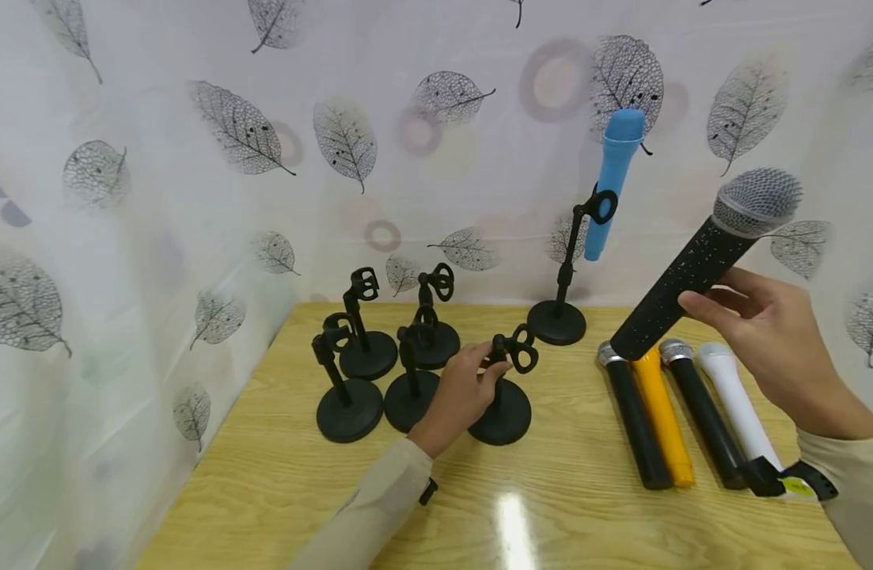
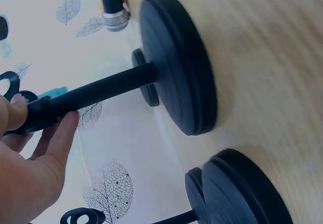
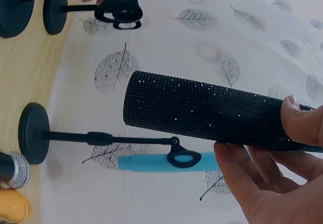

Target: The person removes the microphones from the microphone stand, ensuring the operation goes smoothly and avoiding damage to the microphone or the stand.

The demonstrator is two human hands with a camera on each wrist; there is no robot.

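Note:
My right hand [image 1: 781,348] holds a black, glitter-specked microphone [image 1: 681,277] in the air, tilted with its silver mesh head up and to the right. In the right wrist view, thumb and fingers pinch its textured body [image 3: 202,108]. My left hand [image 1: 459,393] grips the upper post of a black desktop microphone stand [image 1: 503,416], just below its ring clip [image 1: 525,348]. The left wrist view shows thumb and fingers around that post [image 2: 106,89]. The stand's round base is on the table. The held microphone is apart from the clip.
Several similar stands [image 1: 349,412] cluster left of my left hand. At the back, a taller stand [image 1: 557,323] carries a blue microphone [image 1: 614,170] in its clip. Below the held microphone lie a black [image 1: 637,431], an orange [image 1: 666,419], another black [image 1: 707,419] and a white microphone [image 1: 738,396].

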